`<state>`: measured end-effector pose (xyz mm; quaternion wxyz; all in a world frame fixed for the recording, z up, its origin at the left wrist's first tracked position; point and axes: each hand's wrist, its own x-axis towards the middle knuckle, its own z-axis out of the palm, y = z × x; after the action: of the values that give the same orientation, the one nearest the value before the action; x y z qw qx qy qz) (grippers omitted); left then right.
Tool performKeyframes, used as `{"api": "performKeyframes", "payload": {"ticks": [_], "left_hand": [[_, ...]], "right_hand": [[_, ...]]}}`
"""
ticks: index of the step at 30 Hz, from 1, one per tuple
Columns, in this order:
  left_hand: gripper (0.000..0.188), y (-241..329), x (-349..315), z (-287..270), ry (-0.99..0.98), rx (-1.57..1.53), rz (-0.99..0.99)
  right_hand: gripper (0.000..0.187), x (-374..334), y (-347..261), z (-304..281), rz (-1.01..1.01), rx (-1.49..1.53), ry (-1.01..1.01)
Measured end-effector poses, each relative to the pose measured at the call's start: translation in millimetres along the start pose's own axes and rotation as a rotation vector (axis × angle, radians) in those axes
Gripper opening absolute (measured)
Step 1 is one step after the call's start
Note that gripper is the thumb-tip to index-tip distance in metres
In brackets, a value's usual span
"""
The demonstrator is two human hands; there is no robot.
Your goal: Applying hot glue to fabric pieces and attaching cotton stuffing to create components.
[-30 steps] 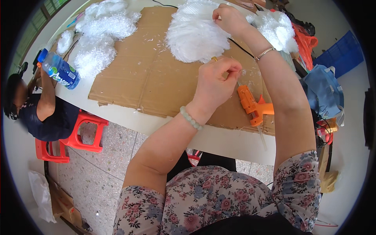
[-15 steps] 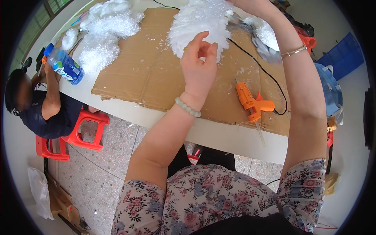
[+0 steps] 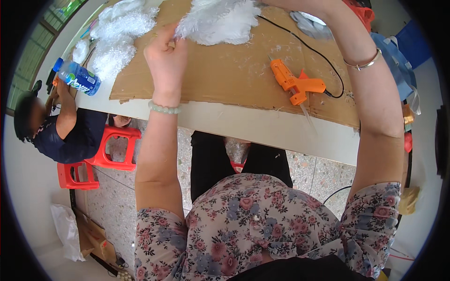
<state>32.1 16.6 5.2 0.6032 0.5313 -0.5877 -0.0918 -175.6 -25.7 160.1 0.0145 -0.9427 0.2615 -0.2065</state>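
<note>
A white, shaggy piece of tinsel-like material [image 3: 220, 23] lies at the far side of the brown cardboard sheet [image 3: 211, 77]. My left hand [image 3: 166, 56] is closed on its left edge, thumb and fingers pinching the fringe. Beyond it, my right hand [image 3: 286, 3] reaches over the piece's far right side; the top rim of the picture cuts it off and its fingers do not show. An orange hot glue gun [image 3: 295, 83] rests on the cardboard to the right, a clear glue stick poking from its back and a black cord trailing away.
More white shaggy pieces [image 3: 115, 49] are heaped at the left, near a blue-capped bottle [image 3: 78, 77]. Grey-white material [image 3: 311, 27] lies at the far right. A seated person [image 3: 70, 129] and red stools [image 3: 117, 147] are beyond the table's left edge. A blue bag [image 3: 393, 61] stands right.
My left hand has moved left from above the white piece and now pinches its left edge. The white piece sits higher in the picture, as the whole view has shifted.
</note>
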Motion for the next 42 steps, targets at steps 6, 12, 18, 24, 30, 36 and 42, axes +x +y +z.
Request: {"api": "performKeyframes", "payload": {"ticks": [6, 12, 18, 24, 30, 36, 42], "left_hand": [[0.04, 6.7, -39.4, -33.7, -0.424, 0.679, 0.743], [0.032, -7.3, -63.3, -66.4, -0.526, 0.147, -0.047], [0.016, -13.7, -58.5, -57.1, -0.214, 0.253, 0.232], [0.021, -30.1, -37.4, -33.3, -0.258, 0.432, 0.058], [0.026, -29.7, -26.5, -8.3, -0.398, 0.38, 0.035], [0.041, 5.0, -28.8, -5.2, -0.459, -0.221, -0.474], [0.042, -23.6, -29.2, -33.6, -0.448, 0.326, -0.295]], "right_hand": [[0.019, -63.3, 26.4, 68.5, -0.047, 0.09, -0.092], [0.032, -127.4, 29.4, 70.6, 0.057, -0.058, -0.139], [0.043, -172.9, 25.7, 47.1, 0.278, -0.026, -0.2], [0.054, -198.6, 22.9, 52.4, 0.382, 0.039, -0.272], [0.057, -199.6, 23.6, 54.3, 0.362, 0.082, -0.28], [0.052, -205.6, 34.9, 61.3, 0.316, 0.076, -0.25], [0.051, -209.8, 41.3, 57.4, 0.281, 0.07, -0.245]]}}
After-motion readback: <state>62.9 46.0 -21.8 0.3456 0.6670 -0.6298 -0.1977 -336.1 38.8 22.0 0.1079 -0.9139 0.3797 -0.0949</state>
